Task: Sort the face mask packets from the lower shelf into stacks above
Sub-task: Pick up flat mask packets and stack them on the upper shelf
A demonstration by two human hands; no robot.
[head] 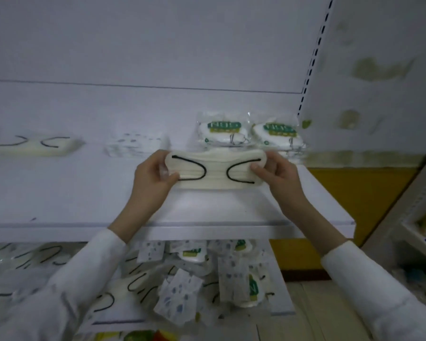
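1. 2 hands share 1 packet. Your left hand (153, 178) pinches the left end of the cream mask packet (214, 168) with the thumb on top, and your right hand (276, 175) pinches the right end the same way. Holding both ends keeps the floppy packet flat with its black ear loops facing you, so its kind is easy to read.
2. The packet sits over the middle of the upper shelf (207, 210), just in front of the green-label stacks. Whether its lower edge touches the shelf cannot be told from this view.
3. 4 groups line the back of that shelf: a cream stack (32, 143) with black loops at far left, a blue-speckled stack (133, 145) beside it, and 2 green-label stacks (221, 131) (278, 134) side by side at the right. Each kind has its own spot.
4. Your packet looks like a match for the cream stack, which is well apart from where you hold it. The next move probably calls for a carry leftward past the speckled stack.
5. The lower shelf (118, 322) holds a mixed pile (177, 286) of all 3 kinds, so plenty of sorting seems left.
6. Clear film is likely slippery. Lay the packet square on its stack, or it may slide off.
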